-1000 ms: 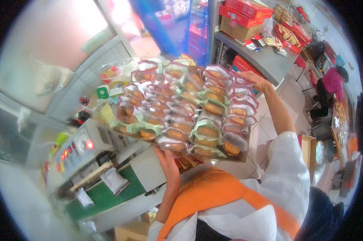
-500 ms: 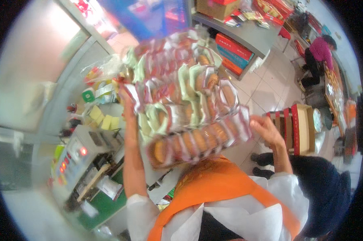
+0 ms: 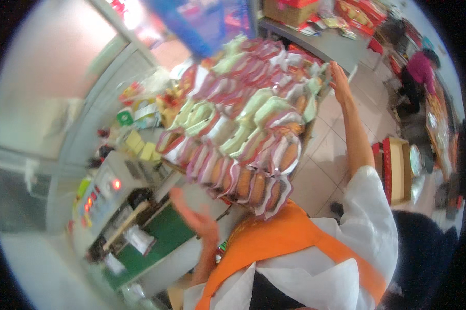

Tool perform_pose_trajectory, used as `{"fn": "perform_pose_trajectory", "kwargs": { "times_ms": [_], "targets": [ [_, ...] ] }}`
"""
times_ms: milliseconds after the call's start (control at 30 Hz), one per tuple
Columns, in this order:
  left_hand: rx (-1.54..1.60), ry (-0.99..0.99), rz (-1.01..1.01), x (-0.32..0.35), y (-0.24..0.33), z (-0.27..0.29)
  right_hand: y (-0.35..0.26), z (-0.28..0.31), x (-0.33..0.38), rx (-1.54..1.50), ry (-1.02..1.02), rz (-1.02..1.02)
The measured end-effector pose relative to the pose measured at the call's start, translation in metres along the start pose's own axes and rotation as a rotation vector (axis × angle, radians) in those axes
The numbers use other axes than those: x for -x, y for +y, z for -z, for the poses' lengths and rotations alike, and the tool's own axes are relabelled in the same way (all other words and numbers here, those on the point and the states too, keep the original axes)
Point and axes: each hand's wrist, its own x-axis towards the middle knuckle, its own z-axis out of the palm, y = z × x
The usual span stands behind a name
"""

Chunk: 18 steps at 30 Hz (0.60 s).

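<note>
Packaged pastries (image 3: pixel 243 124) hide the tray beneath them.

Pastry tray (image 3: pixel 243 129) above machine (image 3: pixel 109 191) (left)

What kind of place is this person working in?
Most likely a small food packing workshop or bakery. The person carries a big tray of wrapped pastries, a sealing machine with lit buttons stands beside it, and red gift boxes lie on a grey table behind.
</note>
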Motion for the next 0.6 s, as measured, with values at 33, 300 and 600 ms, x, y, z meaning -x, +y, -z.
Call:
{"fn": "perform_pose_trajectory", "kwargs": {
  "times_ms": [33,300,600],
  "targets": [
    [-0.009,-0.075,-0.023,0.019,0.012,-0.016,0.006,-0.007,-0.012,-0.097,-0.112,-0.145],
    [0.135,-0.127,0.309,0.004,-0.003,-0.045,0.03,0.028,0.012,-0.041,-0.198,-0.224],
    [0.486,-0.4,0.798,-0.147,-0.035,-0.001,0.001,0.024,0.231,-0.046,0.095,-0.236]
  ]
}}
